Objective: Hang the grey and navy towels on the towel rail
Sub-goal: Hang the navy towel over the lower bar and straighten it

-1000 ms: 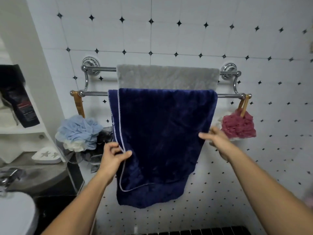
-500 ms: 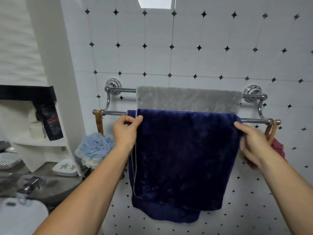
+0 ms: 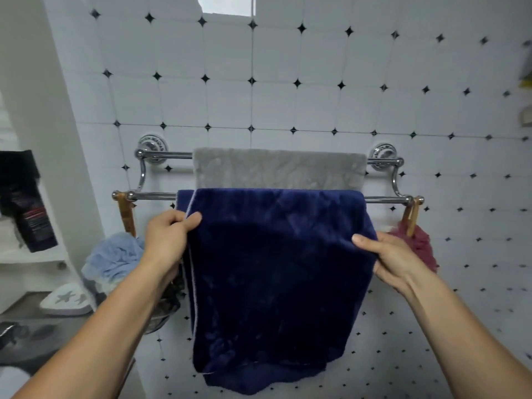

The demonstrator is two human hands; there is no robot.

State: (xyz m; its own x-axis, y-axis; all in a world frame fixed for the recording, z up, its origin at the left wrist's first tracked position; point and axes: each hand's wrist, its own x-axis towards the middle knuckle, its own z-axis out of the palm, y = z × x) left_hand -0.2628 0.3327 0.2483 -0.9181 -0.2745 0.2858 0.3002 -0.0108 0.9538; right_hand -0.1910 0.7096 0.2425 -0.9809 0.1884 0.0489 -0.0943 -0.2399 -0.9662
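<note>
A chrome double towel rail (image 3: 157,196) is fixed to the tiled wall. The grey towel (image 3: 279,169) hangs over its back bar. Over the front bar hangs the navy towel (image 3: 276,277), its lower edge uneven. My left hand (image 3: 168,236) pinches the navy towel's left edge a little below the bar. My right hand (image 3: 387,259) grips its right edge at about the same height, thumb on the front of the cloth.
A blue bath sponge (image 3: 113,259) hangs from the rail's left end and a dark red one (image 3: 421,244) from its right end. At the left are white shelves with a dark pouch (image 3: 28,217), a soap dish (image 3: 66,300) and a grey counter (image 3: 31,338).
Both hands went from the towel's lower sides up to its top corners at the bar, then slid a little way down the edges. The camera has tilted upward.
</note>
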